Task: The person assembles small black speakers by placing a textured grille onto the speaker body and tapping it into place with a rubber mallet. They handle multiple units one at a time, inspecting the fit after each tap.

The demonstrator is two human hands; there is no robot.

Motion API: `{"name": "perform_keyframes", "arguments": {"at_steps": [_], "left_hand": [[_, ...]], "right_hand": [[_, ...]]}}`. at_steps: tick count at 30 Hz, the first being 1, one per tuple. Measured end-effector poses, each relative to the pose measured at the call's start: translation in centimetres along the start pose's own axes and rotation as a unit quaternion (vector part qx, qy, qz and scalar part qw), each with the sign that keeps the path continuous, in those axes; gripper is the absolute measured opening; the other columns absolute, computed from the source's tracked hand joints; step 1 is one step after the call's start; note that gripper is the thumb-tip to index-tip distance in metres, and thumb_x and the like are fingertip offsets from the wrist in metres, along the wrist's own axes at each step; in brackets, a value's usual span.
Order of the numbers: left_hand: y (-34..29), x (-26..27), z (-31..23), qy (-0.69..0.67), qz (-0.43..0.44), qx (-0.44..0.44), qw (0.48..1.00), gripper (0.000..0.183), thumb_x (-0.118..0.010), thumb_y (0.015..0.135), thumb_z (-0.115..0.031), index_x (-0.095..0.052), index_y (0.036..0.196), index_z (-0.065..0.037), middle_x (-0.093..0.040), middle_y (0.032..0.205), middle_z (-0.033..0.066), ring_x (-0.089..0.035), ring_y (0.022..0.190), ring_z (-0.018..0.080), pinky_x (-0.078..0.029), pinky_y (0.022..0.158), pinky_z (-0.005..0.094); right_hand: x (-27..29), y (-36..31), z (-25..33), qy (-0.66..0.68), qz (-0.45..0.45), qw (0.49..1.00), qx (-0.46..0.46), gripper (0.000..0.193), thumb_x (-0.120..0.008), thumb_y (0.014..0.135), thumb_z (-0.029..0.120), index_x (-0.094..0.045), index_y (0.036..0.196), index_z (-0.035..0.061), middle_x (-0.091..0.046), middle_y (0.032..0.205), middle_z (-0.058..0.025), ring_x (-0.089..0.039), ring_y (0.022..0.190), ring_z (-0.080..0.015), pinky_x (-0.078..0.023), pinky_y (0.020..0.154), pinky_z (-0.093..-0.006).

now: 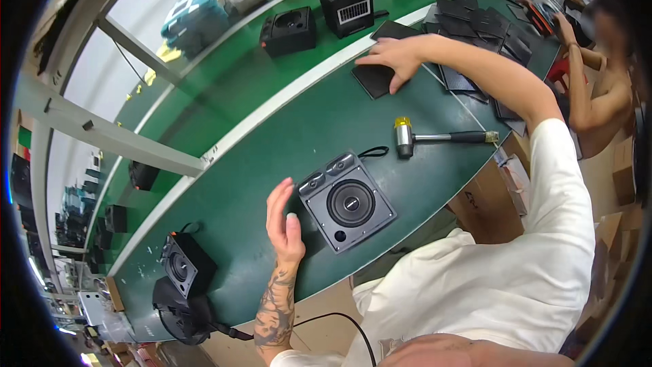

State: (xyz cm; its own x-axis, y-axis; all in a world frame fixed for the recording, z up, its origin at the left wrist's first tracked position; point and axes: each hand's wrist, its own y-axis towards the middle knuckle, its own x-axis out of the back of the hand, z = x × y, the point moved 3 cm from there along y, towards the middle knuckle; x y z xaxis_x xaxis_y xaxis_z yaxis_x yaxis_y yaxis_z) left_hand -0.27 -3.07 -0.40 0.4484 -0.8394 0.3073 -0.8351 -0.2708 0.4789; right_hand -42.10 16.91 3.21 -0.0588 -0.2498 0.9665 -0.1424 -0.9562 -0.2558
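A dark grey box speaker (348,204) with a round cone lies face up on the green bench. Just to its left is my left hand (284,224), open, its fingers upright and its thumb apart. My right hand (401,58) reaches to the far side. Its fingers and thumb span a thin black square panel (373,83) and seem to grip its edges; the hand hides part of the panel. A mallet (435,137) with a yellow-and-black head lies between the speaker and the panels.
Several black panels (475,24) lie heaped at the far right. Another speaker (187,265) stands at the left beside a round black object (178,309). Beyond the white rail (251,119), more speakers (288,30) sit on a green surface. At right, another person (601,92) is working.
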Motion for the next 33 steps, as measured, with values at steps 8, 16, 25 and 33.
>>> {"name": "perform_keyframes", "arguments": {"at_steps": [8,16,25,33], "left_hand": [[0.0,-2.0,-1.1,-0.001,-0.05,0.078,0.996,0.048,-0.048,0.105,-0.016,-0.045,0.15,0.001,-0.04,0.156,0.0169,-0.043,0.141,0.0287,-0.037,0.115,0.0403],[-0.3,-1.5,-0.6,0.018,-0.129,0.068,0.989,0.03,-0.051,0.107,-0.013,-0.054,0.133,0.0,-0.053,0.133,0.0128,-0.055,0.108,0.0172,-0.051,0.09,0.0305],[-1.2,-1.7,-1.0,-0.25,0.065,0.328,0.908,0.052,-0.047,0.111,-0.035,-0.049,0.068,-0.006,-0.053,0.059,0.0036,-0.049,0.047,0.0113,-0.041,0.045,0.0264],[-1.3,-1.6,0.0,-0.338,0.078,0.35,0.87,0.053,-0.048,0.11,-0.038,-0.056,0.071,-0.003,-0.055,0.059,0.0052,-0.053,0.047,0.0138,-0.045,0.046,0.0266]], "right_hand": [[2.1,-6.2,6.4,0.109,-0.184,0.975,-0.063,0.087,-0.08,0.084,0.038,-0.041,0.155,0.0076,-0.046,0.151,-0.0197,-0.049,0.137,-0.0386,-0.042,0.114,-0.0441],[6.9,-7.9,13.4,0.162,-0.28,0.946,-0.027,0.077,-0.078,0.085,0.04,-0.051,0.149,0.0076,-0.052,0.139,-0.0218,-0.054,0.126,-0.0379,-0.044,0.109,-0.0438],[5.6,-6.2,27.2,0.12,-0.189,0.958,0.182,0.063,-0.086,0.076,0.033,-0.068,0.13,0.0065,-0.054,0.138,-0.0222,-0.054,0.12,-0.04,-0.05,0.099,-0.0475],[5.0,-5.0,28.0,0.101,-0.154,0.969,0.166,0.069,-0.087,0.075,0.033,-0.064,0.136,0.0106,-0.049,0.146,-0.0223,-0.05,0.127,-0.042,-0.048,0.102,-0.0508]]}}
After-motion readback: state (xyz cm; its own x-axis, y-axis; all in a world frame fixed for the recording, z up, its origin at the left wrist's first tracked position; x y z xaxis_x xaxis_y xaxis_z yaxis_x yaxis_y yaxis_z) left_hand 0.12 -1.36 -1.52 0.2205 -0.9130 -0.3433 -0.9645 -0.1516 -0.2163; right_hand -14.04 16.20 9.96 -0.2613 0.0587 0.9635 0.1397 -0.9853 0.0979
